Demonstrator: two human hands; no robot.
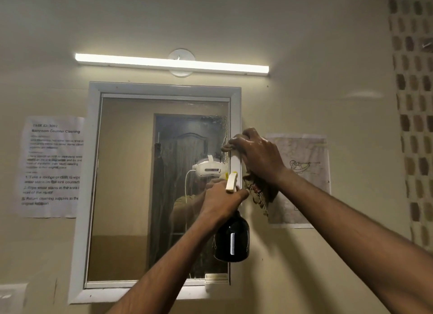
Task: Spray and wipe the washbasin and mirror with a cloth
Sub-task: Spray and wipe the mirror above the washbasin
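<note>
A white-framed mirror (131, 173) hangs on the beige wall, with streaks and droplets on its upper right glass. My left hand (222, 199) grips the neck of a dark spray bottle (232, 241) with a pale trigger head, held up in front of the mirror's right side. My right hand (255, 154) holds a brownish cloth (256, 192) and presses it against the mirror's right frame edge; the cloth's loose end hangs below the hand. The washbasin is out of view.
A lit tube light (171, 64) runs above the mirror. A printed instruction sheet (52, 166) is stuck to the wall at the left, a drawn paper sheet (304, 170) at the right. Mosaic tiles (414, 103) line the far right wall.
</note>
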